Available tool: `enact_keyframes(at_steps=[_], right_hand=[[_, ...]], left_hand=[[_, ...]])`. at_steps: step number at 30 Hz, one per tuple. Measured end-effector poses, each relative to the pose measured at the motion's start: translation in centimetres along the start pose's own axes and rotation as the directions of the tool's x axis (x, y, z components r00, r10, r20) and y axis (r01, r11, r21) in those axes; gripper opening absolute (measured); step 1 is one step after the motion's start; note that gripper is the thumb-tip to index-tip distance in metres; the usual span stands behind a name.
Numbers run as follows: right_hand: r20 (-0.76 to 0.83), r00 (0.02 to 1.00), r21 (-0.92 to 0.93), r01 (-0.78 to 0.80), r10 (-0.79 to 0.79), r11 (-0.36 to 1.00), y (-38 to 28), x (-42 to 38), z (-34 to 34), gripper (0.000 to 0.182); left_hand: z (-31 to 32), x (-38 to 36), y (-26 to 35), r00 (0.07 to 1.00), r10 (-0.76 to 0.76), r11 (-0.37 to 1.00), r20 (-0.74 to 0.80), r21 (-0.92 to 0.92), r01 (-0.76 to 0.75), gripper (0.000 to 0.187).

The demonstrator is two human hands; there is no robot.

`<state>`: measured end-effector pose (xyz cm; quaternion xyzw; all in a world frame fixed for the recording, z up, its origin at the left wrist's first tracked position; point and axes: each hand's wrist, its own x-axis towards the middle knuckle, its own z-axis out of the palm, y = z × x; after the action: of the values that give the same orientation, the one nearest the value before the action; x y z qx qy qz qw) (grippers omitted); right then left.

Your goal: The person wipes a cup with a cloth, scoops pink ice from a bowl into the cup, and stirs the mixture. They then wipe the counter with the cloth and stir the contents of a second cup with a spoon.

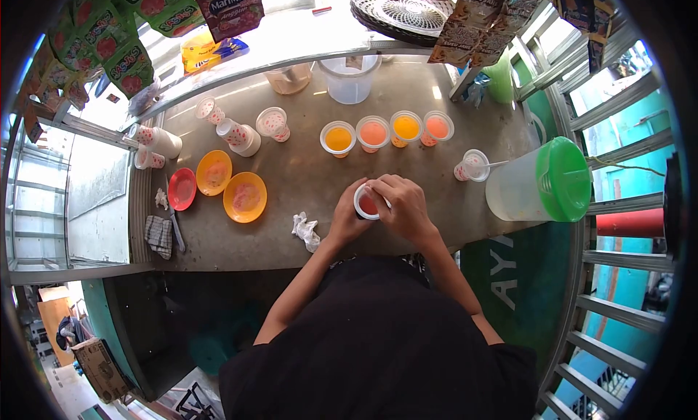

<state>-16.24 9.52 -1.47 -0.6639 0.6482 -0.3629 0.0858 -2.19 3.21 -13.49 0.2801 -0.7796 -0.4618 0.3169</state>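
Observation:
A cup of red drink [368,204] stands upright near the front edge of the counter. My left hand [350,210] is wrapped round its left side. My right hand [398,205] is at the cup's right rim, fingers bent together; what they pinch, if anything, is too small to make out. Beyond my hands four filled cups form a row: a yellow one [338,138], an orange-pink one [373,133], another yellow one [406,127] and another pink one [438,128]. A crumpled white cloth or tissue [305,232] lies left of my left hand.
Right: a green-lidded container [538,181] and a cup with a spoon [472,165]. Left: stacked cups [239,137], orange plates [245,197], a red plate [182,189], a knife [177,229] and a checked cloth [158,236]. A clear bucket [349,80] stands behind; sachets hang above.

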Motion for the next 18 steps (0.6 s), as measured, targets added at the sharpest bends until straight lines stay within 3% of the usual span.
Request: enact_keyframes(at_steps=[2, 4, 8, 11, 14, 16, 18], right_hand=[[0.017, 1.0, -0.048, -0.024, 0.025, 0.999, 0.08, -0.03, 0.01, 0.009], [-0.002, 0.998, 0.129, -0.059, 0.059, 0.99, 0.01, -0.34, 0.24, 0.01], [-0.107, 0.994, 0.036, -0.024, 0.028, 0.999, 0.25, -0.43, 0.55, 0.011], [0.009, 0.998, 0.033, -0.057, 0.057, 0.998, 0.18, -0.81, 0.42, 0.011], [-0.105, 0.994, 0.039, -0.029, 0.033, 0.999, -0.02, -0.72, 0.23, 0.01], [-0.004, 1.0, -0.028, -0.023, 0.023, 0.999, 0.06, -0.81, -0.13, 0.01], [-0.048, 0.999, 0.018, -0.01, 0.011, 1.0, 0.12, -0.8, 0.22, 0.01]], left_hand=[[-0.3, 0.21, 0.74, 0.999, 0.01, 1.0, -0.046, 0.003, -0.01, 0.065], [-0.44, 0.08, 0.87, 1.0, -0.028, 0.999, -0.013, -0.031, 0.028, 0.061], [-0.19, -0.15, 0.51, 0.995, -0.091, 0.996, -0.039, -0.016, 0.09, 0.058], [-0.41, -0.28, 0.81, 0.999, -0.044, 0.999, -0.026, -0.02, 0.044, 0.058], [-0.4, -0.18, 1.12, 0.998, -0.066, 0.995, 0.021, -0.079, 0.067, 0.059], [-0.39, 0.05, 0.96, 0.997, 0.061, 0.998, 0.04, 0.004, -0.061, 0.06], [-0.27, -0.04, 1.27, 0.996, 0.086, 0.995, 0.014, 0.041, -0.086, 0.062]])
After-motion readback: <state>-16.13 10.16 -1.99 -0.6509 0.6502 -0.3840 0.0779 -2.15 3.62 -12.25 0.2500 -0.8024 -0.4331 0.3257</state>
